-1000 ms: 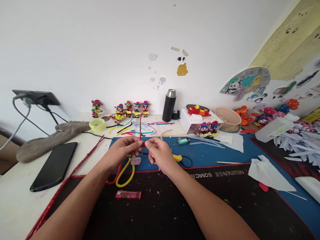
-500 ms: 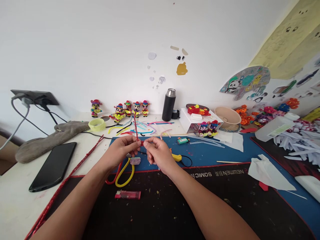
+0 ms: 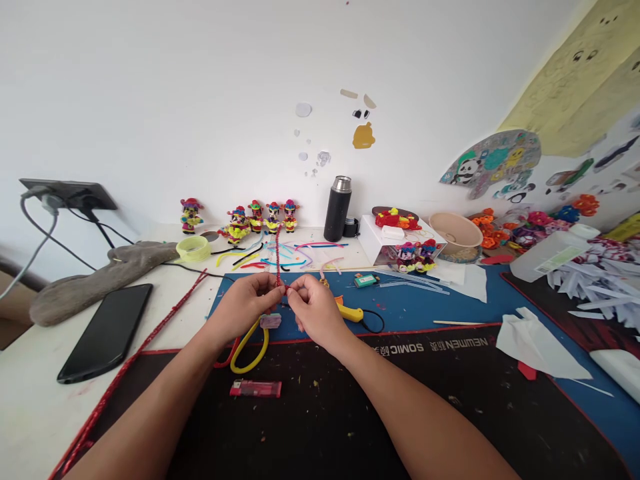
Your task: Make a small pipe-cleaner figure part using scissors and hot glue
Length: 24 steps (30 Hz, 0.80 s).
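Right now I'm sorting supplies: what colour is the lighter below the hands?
Pink-red, seen in the head view: the lighter.

- I see open room on the black mat (image 3: 350, 427) near me; only the small pink rectangular lighter (image 3: 255, 389) lies there.
- Yellow-handled scissors (image 3: 249, 345) sit just under my left hand (image 3: 245, 308).
- Beyond my right hand (image 3: 313, 308), the yellow-handled tool (image 3: 350, 313) blocks the way.
- The flat black phone (image 3: 106, 331) and long red glittery stick (image 3: 145, 347) crowd the left tabletop (image 3: 35, 407).
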Each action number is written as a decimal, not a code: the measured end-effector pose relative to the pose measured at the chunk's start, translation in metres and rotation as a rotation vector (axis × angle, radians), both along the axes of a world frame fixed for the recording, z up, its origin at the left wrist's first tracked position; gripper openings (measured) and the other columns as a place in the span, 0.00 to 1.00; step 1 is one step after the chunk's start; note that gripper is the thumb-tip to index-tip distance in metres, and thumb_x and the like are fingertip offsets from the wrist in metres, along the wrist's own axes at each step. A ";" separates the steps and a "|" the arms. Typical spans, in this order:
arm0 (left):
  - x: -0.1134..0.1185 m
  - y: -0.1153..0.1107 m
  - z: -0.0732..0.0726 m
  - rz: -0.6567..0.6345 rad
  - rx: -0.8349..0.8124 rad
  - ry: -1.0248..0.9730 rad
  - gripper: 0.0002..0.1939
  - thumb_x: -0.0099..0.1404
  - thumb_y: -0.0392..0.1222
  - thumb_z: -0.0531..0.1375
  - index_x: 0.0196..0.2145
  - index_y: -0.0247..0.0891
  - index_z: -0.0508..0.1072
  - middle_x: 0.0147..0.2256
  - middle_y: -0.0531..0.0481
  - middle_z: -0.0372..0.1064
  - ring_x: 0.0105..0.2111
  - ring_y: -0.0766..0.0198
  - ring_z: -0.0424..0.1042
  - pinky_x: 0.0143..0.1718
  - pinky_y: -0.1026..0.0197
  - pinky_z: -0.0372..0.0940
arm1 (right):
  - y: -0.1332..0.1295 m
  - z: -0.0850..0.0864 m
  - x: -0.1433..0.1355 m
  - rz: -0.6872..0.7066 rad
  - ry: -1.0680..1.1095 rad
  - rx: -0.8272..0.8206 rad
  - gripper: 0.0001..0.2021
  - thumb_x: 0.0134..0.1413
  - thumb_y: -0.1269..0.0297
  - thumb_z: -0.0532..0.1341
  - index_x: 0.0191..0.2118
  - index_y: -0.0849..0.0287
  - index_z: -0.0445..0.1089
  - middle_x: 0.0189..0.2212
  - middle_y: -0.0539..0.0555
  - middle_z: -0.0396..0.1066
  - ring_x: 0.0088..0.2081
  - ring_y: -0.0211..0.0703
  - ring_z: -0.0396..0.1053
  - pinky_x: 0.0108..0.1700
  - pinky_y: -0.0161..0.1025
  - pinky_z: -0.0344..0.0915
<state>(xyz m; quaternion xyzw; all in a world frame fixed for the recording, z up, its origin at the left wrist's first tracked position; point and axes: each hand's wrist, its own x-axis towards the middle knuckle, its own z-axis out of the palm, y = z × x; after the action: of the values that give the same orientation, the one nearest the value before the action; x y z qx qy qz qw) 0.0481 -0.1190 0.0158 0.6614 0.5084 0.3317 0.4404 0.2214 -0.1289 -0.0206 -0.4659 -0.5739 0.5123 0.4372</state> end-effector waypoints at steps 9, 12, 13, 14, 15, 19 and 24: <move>-0.001 0.002 0.000 -0.024 -0.029 -0.013 0.20 0.61 0.60 0.65 0.28 0.40 0.70 0.23 0.56 0.65 0.25 0.62 0.63 0.28 0.61 0.58 | 0.000 0.000 -0.001 -0.044 -0.023 0.044 0.05 0.63 0.62 0.59 0.37 0.53 0.63 0.17 0.40 0.63 0.14 0.34 0.59 0.18 0.32 0.52; -0.004 0.004 0.002 -0.054 -0.082 -0.056 0.21 0.58 0.61 0.67 0.29 0.39 0.73 0.25 0.55 0.68 0.26 0.61 0.65 0.29 0.60 0.61 | 0.000 0.003 -0.002 -0.034 -0.002 0.027 0.05 0.62 0.62 0.60 0.36 0.54 0.63 0.17 0.40 0.63 0.13 0.34 0.58 0.17 0.32 0.52; -0.005 0.004 0.003 -0.059 -0.082 -0.049 0.21 0.58 0.61 0.67 0.30 0.39 0.73 0.25 0.55 0.68 0.26 0.61 0.65 0.30 0.60 0.61 | -0.001 0.003 -0.002 -0.031 -0.001 0.026 0.05 0.62 0.62 0.60 0.36 0.54 0.63 0.17 0.40 0.63 0.13 0.34 0.58 0.17 0.32 0.51; -0.006 0.004 0.003 -0.061 -0.072 -0.035 0.21 0.58 0.61 0.67 0.30 0.39 0.73 0.25 0.55 0.68 0.26 0.61 0.65 0.29 0.60 0.60 | -0.001 0.003 -0.003 -0.031 -0.002 0.028 0.05 0.62 0.62 0.60 0.36 0.54 0.63 0.17 0.40 0.63 0.13 0.33 0.57 0.17 0.32 0.51; -0.006 0.004 0.003 -0.060 -0.056 -0.015 0.20 0.59 0.60 0.66 0.29 0.39 0.73 0.25 0.55 0.67 0.26 0.61 0.64 0.29 0.61 0.59 | -0.001 0.003 -0.003 -0.030 -0.003 0.033 0.05 0.62 0.62 0.60 0.35 0.54 0.63 0.17 0.40 0.63 0.13 0.33 0.57 0.17 0.32 0.51; -0.006 0.002 0.004 -0.035 0.008 0.032 0.19 0.62 0.59 0.64 0.28 0.40 0.71 0.24 0.56 0.64 0.26 0.63 0.60 0.27 0.61 0.55 | -0.001 0.001 -0.002 0.004 0.021 0.032 0.06 0.64 0.60 0.60 0.37 0.54 0.63 0.18 0.40 0.63 0.13 0.33 0.58 0.16 0.32 0.53; -0.005 0.001 0.003 -0.003 0.052 0.046 0.20 0.64 0.59 0.61 0.27 0.41 0.68 0.23 0.56 0.62 0.25 0.63 0.59 0.27 0.61 0.54 | 0.000 0.000 0.000 0.042 0.024 0.034 0.06 0.65 0.59 0.60 0.40 0.53 0.64 0.18 0.39 0.62 0.13 0.35 0.60 0.15 0.32 0.54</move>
<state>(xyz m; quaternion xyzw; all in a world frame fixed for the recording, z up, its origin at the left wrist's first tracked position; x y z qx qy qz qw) 0.0431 -0.1182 0.0185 0.6809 0.5087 0.3286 0.4118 0.2211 -0.1292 -0.0208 -0.4401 -0.5867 0.5172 0.4412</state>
